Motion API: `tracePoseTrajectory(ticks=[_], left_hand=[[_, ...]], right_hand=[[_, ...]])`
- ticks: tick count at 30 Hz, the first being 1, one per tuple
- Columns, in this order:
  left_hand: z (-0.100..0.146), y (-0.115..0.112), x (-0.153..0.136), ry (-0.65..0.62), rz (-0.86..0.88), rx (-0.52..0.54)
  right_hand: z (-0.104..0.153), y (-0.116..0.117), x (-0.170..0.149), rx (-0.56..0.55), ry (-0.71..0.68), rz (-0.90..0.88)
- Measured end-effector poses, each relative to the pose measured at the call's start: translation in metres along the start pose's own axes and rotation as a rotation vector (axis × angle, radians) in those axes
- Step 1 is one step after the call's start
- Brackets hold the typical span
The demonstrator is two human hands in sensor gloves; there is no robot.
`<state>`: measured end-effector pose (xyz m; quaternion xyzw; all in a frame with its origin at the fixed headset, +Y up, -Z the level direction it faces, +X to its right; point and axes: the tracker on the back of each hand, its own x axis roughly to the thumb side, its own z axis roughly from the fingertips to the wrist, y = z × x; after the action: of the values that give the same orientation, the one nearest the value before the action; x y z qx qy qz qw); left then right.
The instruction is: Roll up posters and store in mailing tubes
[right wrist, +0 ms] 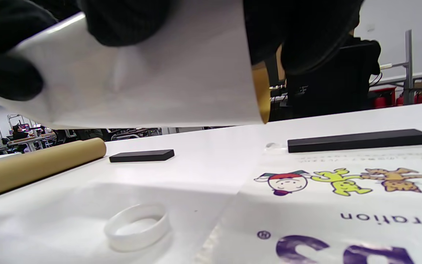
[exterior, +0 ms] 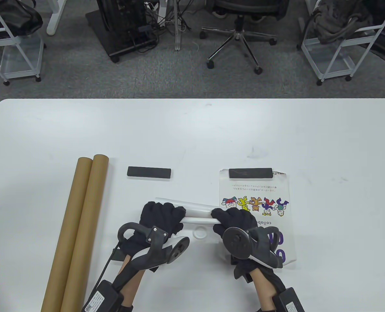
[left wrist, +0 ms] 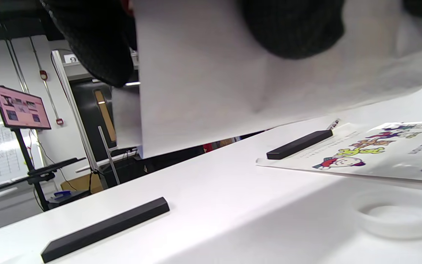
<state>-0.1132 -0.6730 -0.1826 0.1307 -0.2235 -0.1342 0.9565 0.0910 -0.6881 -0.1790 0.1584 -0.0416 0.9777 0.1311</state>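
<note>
Both hands hold a white rolled poster (exterior: 197, 213) just above the table, lying left to right. My left hand (exterior: 166, 214) grips its left part, fingers curled over the top. My right hand (exterior: 231, 217) grips its right part. Close up, the rolled poster (left wrist: 233, 84) fills the left wrist view, with a gloved finger (left wrist: 291, 25) wrapped over it. It (right wrist: 152, 84) fills the right wrist view the same way. Two brown mailing tubes (exterior: 78, 227) lie side by side at the left. A flat poster (exterior: 257, 195) with cartoon figures lies to the right, partly under my right hand.
A black bar (exterior: 250, 173) weighs down the flat poster's far edge. A second black bar (exterior: 149, 172) lies alone beyond my left hand. A white plastic ring (exterior: 200, 233) sits on the table between my wrists. Beyond the table's far edge stand an office chair (exterior: 236, 32) and white carts.
</note>
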Motion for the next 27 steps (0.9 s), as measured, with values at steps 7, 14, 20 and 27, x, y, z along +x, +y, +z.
tracePoseTrajectory(ticks=[7, 14, 20, 27], left_hand=[[0.0009, 0.0006, 0.0002, -0.014, 0.006, 0.006], [-0.0011, -0.0014, 0.0021, -0.009, -0.01, -0.008], [0.0007, -0.0011, 0.0013, -0.015, 0.027, -0.01], [0.0021, -0.0025, -0.0024, -0.006, 0.036, 0.001]], right_hand=[[0.0, 0.0013, 0.0015, -0.006, -0.001, 0.037], [-0.001, 0.0038, -0.0009, 0.024, 0.014, 0.027], [-0.0011, 0.0048, -0.0004, 0.05, 0.011, 0.012], [0.0, 0.0029, -0.0032, 0.025, 0.013, -0.007]])
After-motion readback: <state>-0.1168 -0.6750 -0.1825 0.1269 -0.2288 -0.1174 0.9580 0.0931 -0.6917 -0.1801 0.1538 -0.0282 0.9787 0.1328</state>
